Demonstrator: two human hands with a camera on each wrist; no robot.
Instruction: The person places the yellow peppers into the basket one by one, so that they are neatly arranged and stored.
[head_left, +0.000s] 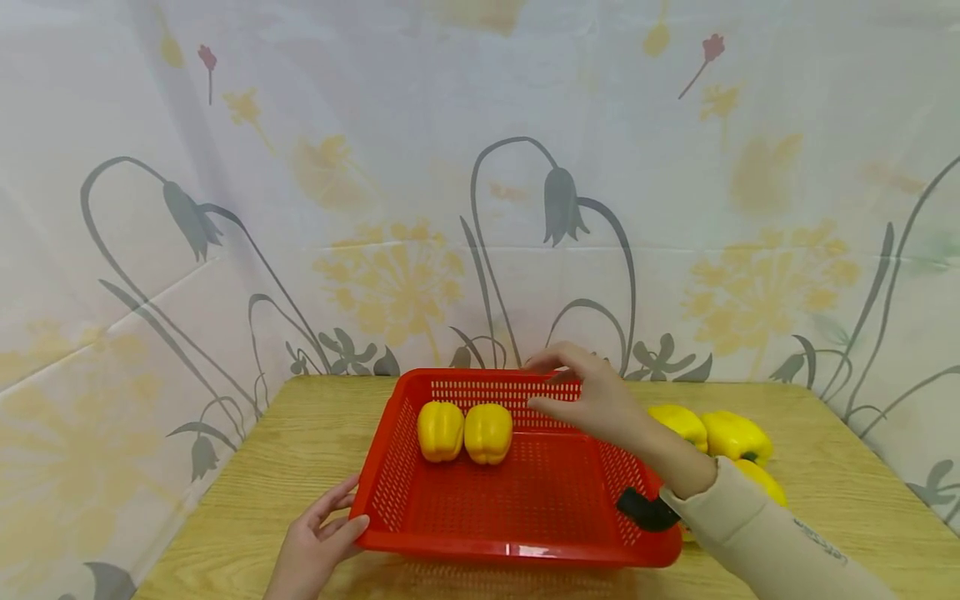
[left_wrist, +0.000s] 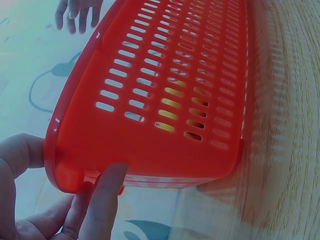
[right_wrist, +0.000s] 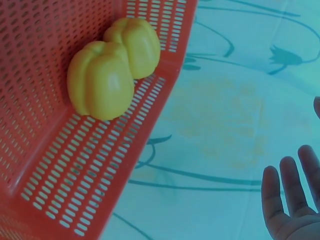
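Note:
A red slotted plastic basket (head_left: 517, 492) stands on the table. Two yellow bell peppers, a left one (head_left: 440, 432) and a right one (head_left: 488, 433), sit side by side against its back wall. My left hand (head_left: 318, 533) grips the basket's front left corner, with the thumb on the rim and the fingers on the outside, as the left wrist view shows (left_wrist: 95, 205). Over the basket's right back part hovers my right hand (head_left: 592, 400), its fingers spread and nothing in them. In the right wrist view its fingers (right_wrist: 295, 190) are apart from the basket.
Several more yellow bell peppers (head_left: 737, 436) lie on the wooden table (head_left: 847, 492) right of the basket, partly hidden behind my right forearm. A black piece (head_left: 648, 510) sticks out by the right sleeve. A flower-patterned cloth (head_left: 420, 125) hangs behind the table.

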